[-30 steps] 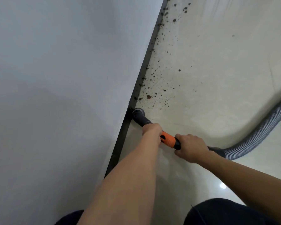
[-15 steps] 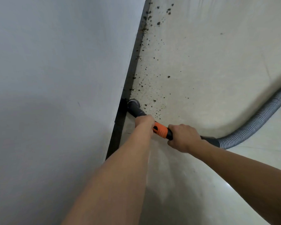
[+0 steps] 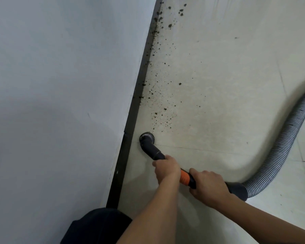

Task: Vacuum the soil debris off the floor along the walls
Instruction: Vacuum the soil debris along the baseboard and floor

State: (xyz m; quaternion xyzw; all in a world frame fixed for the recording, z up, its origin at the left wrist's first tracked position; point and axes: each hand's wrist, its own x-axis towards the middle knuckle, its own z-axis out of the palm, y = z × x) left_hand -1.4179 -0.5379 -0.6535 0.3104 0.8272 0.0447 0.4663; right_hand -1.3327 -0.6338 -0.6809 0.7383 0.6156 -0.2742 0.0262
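wand (image 3: 155, 150) diagonal, points up-left at soil (image 3: 159, 114) | left hand (image 3: 167, 169), right hand (image 3: 208, 185): fingers clamped round it

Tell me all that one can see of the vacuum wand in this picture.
The vacuum wand is a dark, plastic-looking tube with an orange band and a round brush head. It slants head down on the pale floor, beside the black baseboard but apart from it. The left hand grips it in front, the right hand behind; a grey ribbed hose joins its rear.
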